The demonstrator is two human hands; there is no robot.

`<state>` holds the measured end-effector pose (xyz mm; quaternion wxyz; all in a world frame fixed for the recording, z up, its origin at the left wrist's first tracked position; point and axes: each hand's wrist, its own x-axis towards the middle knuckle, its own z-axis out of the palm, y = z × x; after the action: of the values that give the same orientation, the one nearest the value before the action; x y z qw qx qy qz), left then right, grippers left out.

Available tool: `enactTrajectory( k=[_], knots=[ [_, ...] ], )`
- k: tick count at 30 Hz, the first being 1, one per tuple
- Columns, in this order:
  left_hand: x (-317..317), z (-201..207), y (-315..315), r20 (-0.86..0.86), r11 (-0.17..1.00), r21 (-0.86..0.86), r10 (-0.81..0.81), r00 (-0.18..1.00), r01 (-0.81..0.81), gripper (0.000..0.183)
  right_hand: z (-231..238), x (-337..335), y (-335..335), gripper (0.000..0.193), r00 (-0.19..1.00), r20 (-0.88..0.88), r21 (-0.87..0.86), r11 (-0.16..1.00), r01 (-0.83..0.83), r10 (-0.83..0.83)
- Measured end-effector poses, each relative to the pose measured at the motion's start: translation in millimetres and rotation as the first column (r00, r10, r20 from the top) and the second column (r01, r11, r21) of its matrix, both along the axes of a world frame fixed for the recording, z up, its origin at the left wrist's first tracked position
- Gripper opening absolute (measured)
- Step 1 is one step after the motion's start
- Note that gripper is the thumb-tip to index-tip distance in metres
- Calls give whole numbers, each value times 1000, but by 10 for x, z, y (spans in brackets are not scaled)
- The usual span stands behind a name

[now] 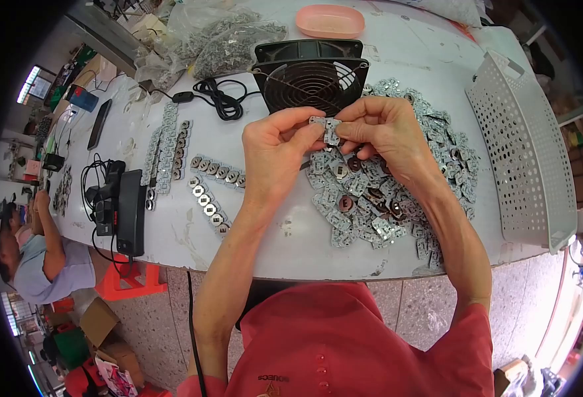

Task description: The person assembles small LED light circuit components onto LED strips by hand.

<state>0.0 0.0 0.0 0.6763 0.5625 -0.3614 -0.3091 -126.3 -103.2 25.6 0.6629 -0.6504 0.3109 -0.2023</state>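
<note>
In front of the black fan, my left hand (281,145) and my right hand (390,135) meet, each with thumb and fingertips closed. Between them they pinch small silver-grey metal pieces (330,129) with holes; whether these are joined into one part cannot be made out. Under and beside my right hand spreads a heap of similar metal pieces (384,228), some with round brownish discs. Left of my left forearm lie short rows of disc-topped pieces (205,202), and longer rows of grey pieces (165,149) stand farther left.
The fan (311,83) stands just beyond my hands, its black cable (222,99) coiled beside it. A white perforated basket (523,152) borders the heap. Farther back are a pink dish (331,22) and bags of metal parts (232,49). At left are a power strip (130,212) and another person (46,258).
</note>
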Motion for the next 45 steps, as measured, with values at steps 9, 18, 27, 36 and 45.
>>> enactTrajectory(
  k=[9,18,27,36,45],
  knots=[
    [-38,-1,35,47,997,-60,-48,998,51,12,0,-26,6,12,1000,4,22,1000,18,-18],
    [-53,23,49,101,994,-62,-84,991,90,12,-15,-88,-27,12,1000,24,57,998,1,-3],
    [-31,33,41,164,990,-11,-134,977,137,18,-21,-122,-35,14,1000,25,47,999,7,-8],
    [-46,-76,-12,329,993,-77,-59,943,88,17,4,-110,-38,12,999,-6,27,999,-43,43],
    [24,-72,4,383,996,-31,-63,921,81,17,12,-26,-35,12,999,-20,22,999,-25,26]
  ],
)
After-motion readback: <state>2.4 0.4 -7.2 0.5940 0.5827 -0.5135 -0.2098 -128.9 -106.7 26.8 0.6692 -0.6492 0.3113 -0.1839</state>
